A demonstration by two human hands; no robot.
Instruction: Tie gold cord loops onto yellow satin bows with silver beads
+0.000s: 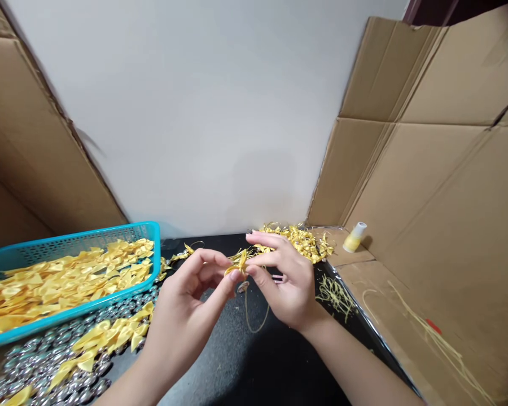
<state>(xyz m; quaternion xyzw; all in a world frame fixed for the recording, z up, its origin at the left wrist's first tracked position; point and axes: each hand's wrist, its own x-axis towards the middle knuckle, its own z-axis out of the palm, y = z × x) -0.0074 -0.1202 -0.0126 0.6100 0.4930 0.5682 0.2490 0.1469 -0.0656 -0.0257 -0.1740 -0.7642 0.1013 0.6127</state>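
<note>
- A yellow bow [242, 257] sits between the two hands, above the worktop [215, 366]; one tip points upward, another part runs leftward under the left thumb (fingers hide too much to tell its long axis).
- The left hand [195, 299] pinches it between thumb and fingers.
- The right hand [281, 276] has thumb and forefinger at its right edge, other fingers spread; whether they grip, I cannot tell.
- Just below hang a shiny bead [242, 287] and a looped cord [254, 331].
- Behind, a pile of gold bows [302, 242] is partly blocked by the right hand.
- Rightward lie cord scraps [336, 297], then a spool [354, 237] by the cardboard [461, 197].
- Leftward, silvery beads [55, 341] bearing loose bows [114, 335] border a turquoise basket [157, 254] of yellow bows.
</note>
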